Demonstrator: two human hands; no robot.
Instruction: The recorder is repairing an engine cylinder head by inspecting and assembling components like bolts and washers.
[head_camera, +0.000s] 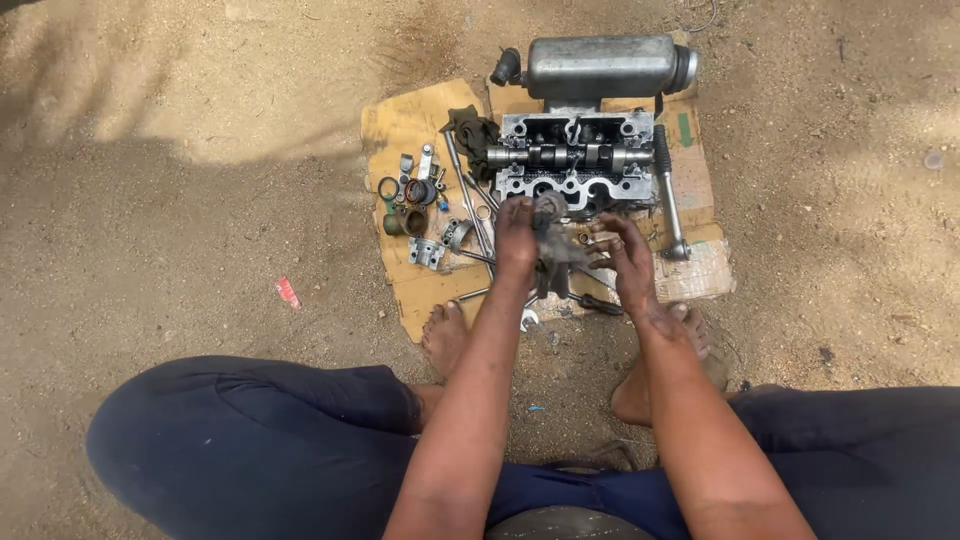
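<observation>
Both greasy hands, left hand (517, 232) and right hand (627, 255), gripped a dirty grey rag (556, 243), fingers pinching it, just before the grey metal cylinder head (575, 160) on brown cardboard (410, 130).

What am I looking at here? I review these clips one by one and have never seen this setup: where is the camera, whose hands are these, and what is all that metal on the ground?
The single picture comes from a camera worn on the person's head, looking down. The person sits on sandy ground, knees spread, bare feet forward. Both arms are their own. The left hand and the right hand meet over a dark greasy rag, which seems to wrap a small part; what is inside is hidden. Just beyond lies an engine cylinder head with its camshaft exposed, resting on flattened cardboard. Behind it sits a grey metal canister. Left of the hands are small loose parts, rings, caps and long bolts. A long-handled wrench lies on the right.
</observation>
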